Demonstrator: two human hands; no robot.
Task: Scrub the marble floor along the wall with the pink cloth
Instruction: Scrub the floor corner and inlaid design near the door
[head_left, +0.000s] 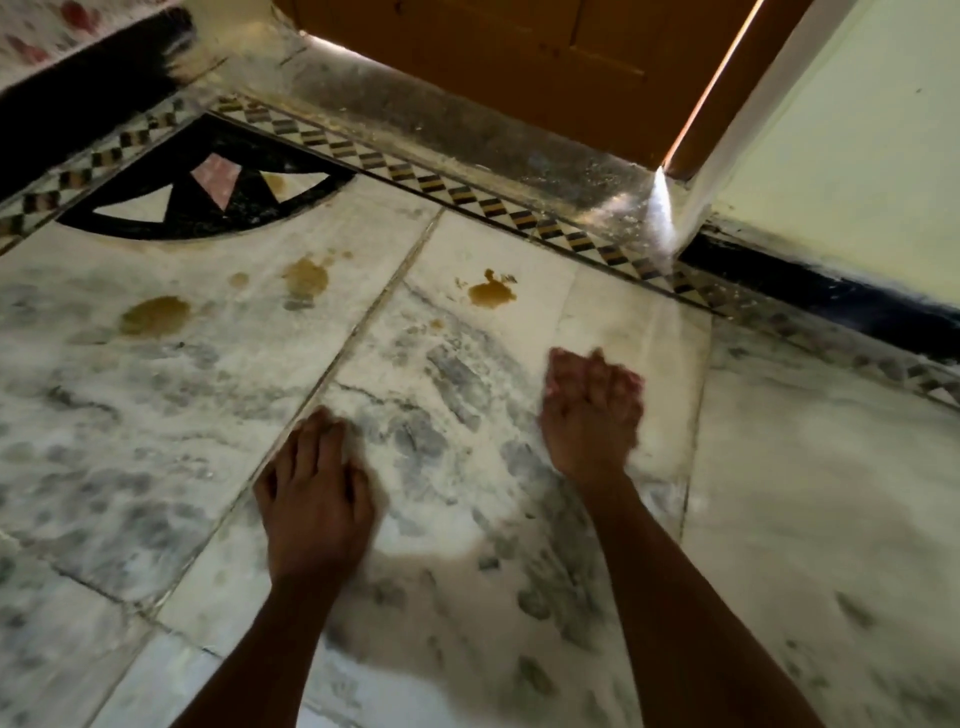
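The white marble floor (467, 395) has grey smudges and fills most of the view. My left hand (317, 493) lies palm down on it near a tile joint, fingers slightly bent, holding nothing. My right hand (589, 410) is further right and a little ahead, blurred by motion. Its fingers are loosely curled and I can make out nothing in them. No pink cloth is in view. Three brown stains (491, 293), (306, 275), (156, 314) mark the floor ahead of my hands.
A pale wall (841, 145) with a black skirting (831, 291) runs along the right. A wooden door (519, 52) stands ahead, with light through its gap. A chequered inlay strip (467, 197) borders the floor, and a black fan-shaped inlay (208, 197) fills the left corner.
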